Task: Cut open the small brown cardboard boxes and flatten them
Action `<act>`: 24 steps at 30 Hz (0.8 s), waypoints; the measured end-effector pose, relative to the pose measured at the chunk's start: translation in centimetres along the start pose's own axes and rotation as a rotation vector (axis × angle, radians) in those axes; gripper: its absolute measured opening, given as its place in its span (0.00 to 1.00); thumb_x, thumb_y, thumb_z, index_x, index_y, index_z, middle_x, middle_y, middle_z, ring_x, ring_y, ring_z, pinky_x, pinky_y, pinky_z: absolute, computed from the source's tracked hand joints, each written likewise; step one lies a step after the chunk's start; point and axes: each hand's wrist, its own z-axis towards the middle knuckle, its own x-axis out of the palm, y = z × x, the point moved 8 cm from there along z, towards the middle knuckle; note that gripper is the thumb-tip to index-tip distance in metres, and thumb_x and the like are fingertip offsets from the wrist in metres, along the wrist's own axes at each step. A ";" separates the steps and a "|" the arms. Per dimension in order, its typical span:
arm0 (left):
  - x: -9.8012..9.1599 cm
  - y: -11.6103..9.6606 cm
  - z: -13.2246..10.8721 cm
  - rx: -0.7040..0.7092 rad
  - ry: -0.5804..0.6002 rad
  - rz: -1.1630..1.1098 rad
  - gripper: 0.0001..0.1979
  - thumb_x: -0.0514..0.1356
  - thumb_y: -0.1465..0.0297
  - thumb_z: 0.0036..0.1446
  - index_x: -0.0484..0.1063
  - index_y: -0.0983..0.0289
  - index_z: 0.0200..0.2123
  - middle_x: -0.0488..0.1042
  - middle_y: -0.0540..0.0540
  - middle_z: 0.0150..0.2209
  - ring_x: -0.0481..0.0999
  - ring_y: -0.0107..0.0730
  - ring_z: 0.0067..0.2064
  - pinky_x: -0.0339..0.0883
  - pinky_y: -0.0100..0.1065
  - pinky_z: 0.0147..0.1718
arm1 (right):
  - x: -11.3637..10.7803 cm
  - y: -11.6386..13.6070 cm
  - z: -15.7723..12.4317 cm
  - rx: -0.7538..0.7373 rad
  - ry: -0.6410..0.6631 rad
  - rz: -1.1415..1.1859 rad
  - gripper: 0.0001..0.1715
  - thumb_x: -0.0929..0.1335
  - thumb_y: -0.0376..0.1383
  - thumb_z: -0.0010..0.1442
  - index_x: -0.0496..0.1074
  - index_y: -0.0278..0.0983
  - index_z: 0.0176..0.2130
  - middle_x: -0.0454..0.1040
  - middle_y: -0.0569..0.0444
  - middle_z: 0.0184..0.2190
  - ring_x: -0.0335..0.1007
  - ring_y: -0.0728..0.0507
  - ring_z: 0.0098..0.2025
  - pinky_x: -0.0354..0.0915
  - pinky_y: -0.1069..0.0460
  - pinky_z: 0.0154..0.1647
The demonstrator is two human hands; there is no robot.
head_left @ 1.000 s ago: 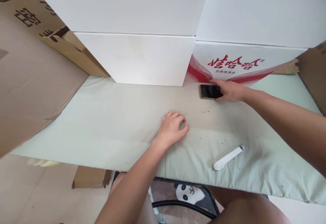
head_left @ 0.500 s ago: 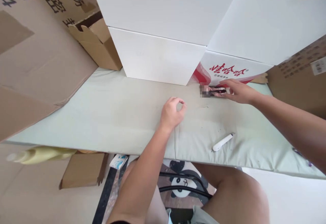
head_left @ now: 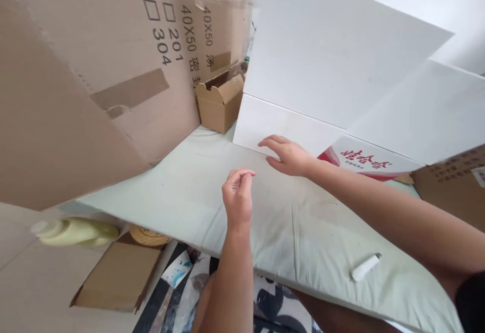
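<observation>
Over the middle of the pale green padded surface (head_left: 189, 186) is my left hand (head_left: 238, 191), its fingers curled in and the thumb against them; whatever it may hold is too hidden to make out. My right hand (head_left: 290, 157) is spread with nothing in it, fingertips in front of the lower white box (head_left: 284, 121). Right of it stands a white box with red writing (head_left: 364, 158). A white box cutter (head_left: 366, 266) lies near the front edge at the right.
A large brown carton (head_left: 132, 80) fills the left, with a small open cardboard box (head_left: 217, 108) beside it. Large white boxes (head_left: 333, 45) rise at the back. Below the front edge are a yellow bottle (head_left: 83, 232) and a flat brown box (head_left: 117, 272).
The view has swung left. My right hand has left the small dark and pink item by the red-lettered box and moved left, near the white box. That item no longer shows. My left hand's fingers have closed further.
</observation>
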 end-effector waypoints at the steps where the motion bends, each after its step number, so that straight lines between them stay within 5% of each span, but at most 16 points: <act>1: -0.6 0.2 0.5 -0.032 -0.024 0.001 0.08 0.60 0.67 0.53 0.76 0.60 0.25 0.76 0.52 0.33 0.74 0.34 0.39 0.65 0.34 0.41 | 0.5 1.0 2.8 -0.036 -0.019 0.004 0.24 0.63 0.33 0.63 0.69 0.37 0.58 0.73 0.39 0.57 0.72 0.34 0.58 0.71 0.36 0.58; 4: -1.4 0.8 1.4 -0.118 -0.029 -0.008 0.09 0.61 0.64 0.54 0.76 0.61 0.26 0.76 0.52 0.33 0.74 0.34 0.40 0.65 0.35 0.43 | 1.6 2.5 11.2 -0.083 -0.094 -0.002 0.25 0.64 0.29 0.61 0.70 0.35 0.57 0.69 0.39 0.61 0.67 0.33 0.62 0.67 0.36 0.63; 7: -1.6 1.0 1.6 -0.164 -0.027 -0.017 0.08 0.61 0.64 0.55 0.75 0.61 0.27 0.74 0.52 0.32 0.73 0.34 0.39 0.65 0.34 0.42 | 2.1 1.0 18.7 0.049 -0.201 -0.011 0.22 0.68 0.30 0.58 0.73 0.37 0.53 0.60 0.42 0.68 0.55 0.29 0.70 0.60 0.31 0.68; 12: -3.0 0.5 1.9 -0.191 -0.083 -0.020 0.08 0.62 0.64 0.56 0.73 0.61 0.27 0.73 0.51 0.31 0.72 0.34 0.38 0.64 0.34 0.41 | 3.4 -1.8 24.6 0.307 -0.123 -0.051 0.16 0.70 0.31 0.56 0.76 0.35 0.46 0.65 0.41 0.66 0.52 0.28 0.72 0.53 0.30 0.72; 17: -5.4 -1.4 2.2 -0.070 -0.148 -0.086 0.08 0.61 0.64 0.55 0.73 0.62 0.28 0.74 0.51 0.32 0.74 0.34 0.39 0.63 0.35 0.42 | 2.2 2.0 20.9 0.214 -0.162 -0.080 0.16 0.64 0.26 0.61 0.78 0.35 0.42 0.76 0.42 0.57 0.58 0.32 0.70 0.52 0.32 0.71; 24: -9.9 -7.0 0.4 0.261 -0.468 -0.169 0.06 0.61 0.66 0.50 0.67 0.61 0.26 0.70 0.50 0.29 0.73 0.32 0.33 0.66 0.34 0.36 | -0.8 7.4 5.1 0.037 -0.355 -0.072 0.17 0.63 0.28 0.66 0.79 0.42 0.37 0.83 0.55 0.47 0.69 0.38 0.64 0.56 0.39 0.62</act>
